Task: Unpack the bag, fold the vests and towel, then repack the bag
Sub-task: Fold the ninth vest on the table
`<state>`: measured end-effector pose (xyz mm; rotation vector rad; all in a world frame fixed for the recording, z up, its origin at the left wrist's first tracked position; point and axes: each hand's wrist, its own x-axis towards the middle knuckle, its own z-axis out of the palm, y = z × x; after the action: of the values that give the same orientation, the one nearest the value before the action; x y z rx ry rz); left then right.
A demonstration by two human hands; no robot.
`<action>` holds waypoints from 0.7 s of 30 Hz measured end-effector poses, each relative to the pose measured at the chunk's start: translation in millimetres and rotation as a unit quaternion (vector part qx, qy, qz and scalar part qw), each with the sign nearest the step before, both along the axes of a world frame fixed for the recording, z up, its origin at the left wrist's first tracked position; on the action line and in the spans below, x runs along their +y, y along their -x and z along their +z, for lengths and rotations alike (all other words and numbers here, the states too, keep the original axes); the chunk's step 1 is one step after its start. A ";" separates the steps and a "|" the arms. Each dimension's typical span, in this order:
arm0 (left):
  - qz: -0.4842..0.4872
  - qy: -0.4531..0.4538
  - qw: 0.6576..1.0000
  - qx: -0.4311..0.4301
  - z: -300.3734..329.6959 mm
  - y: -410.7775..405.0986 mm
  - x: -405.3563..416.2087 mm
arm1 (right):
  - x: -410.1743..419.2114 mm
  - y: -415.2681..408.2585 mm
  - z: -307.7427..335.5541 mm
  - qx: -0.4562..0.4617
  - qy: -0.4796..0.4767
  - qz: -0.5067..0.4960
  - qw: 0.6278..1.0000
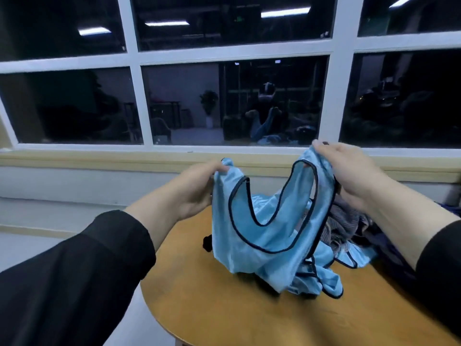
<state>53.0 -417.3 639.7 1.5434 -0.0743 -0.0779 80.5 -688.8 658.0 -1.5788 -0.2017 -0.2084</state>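
Both hands have a shoulder strap pinched: left hand (197, 188), right hand (349, 171). The blue vest (252, 236) hangs below each grip, hem brushing the desk (224, 318). Looks light, floppy, kinda slippery, so those straps seem like the spot to hold.

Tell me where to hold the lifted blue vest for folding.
Hold the vest by its two shoulder straps, coming from above, one per side, as the left hand and right hand do now. The straps are its narrow top ends, so the body hangs open and flat below, its hem on the table.
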 end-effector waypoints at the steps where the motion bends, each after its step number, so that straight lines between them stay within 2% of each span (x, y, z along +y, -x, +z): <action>1: -0.018 0.013 1.000 -0.005 10.1 -1.1 -1.8 | -1.1 -0.5 6.6 -0.012 0.006 0.001 1.000; 6: 0.060 -0.039 0.993 -0.094 54.0 -7.3 -10.3 | -10.2 0.9 47.4 -0.053 0.023 -0.016 0.998; 11: 0.040 -0.058 0.987 -0.143 88.8 -7.1 -17.4 | -19.1 -3.4 80.4 -0.089 0.012 -0.025 0.996; 16: 0.058 -0.024 0.982 -0.179 116.7 -7.9 -30.2 | -22.6 -3.3 100.9 -0.104 0.023 -0.029 0.994; 21: 0.095 -0.060 0.962 -0.248 160.4 -18.2 -21.8 | -34.0 -7.4 143.8 -0.091 0.101 -0.014 0.991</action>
<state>71.2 -439.1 800.1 1.6533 -0.3232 0.4667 87.9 -722.8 801.8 -1.7648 -0.3527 -0.3631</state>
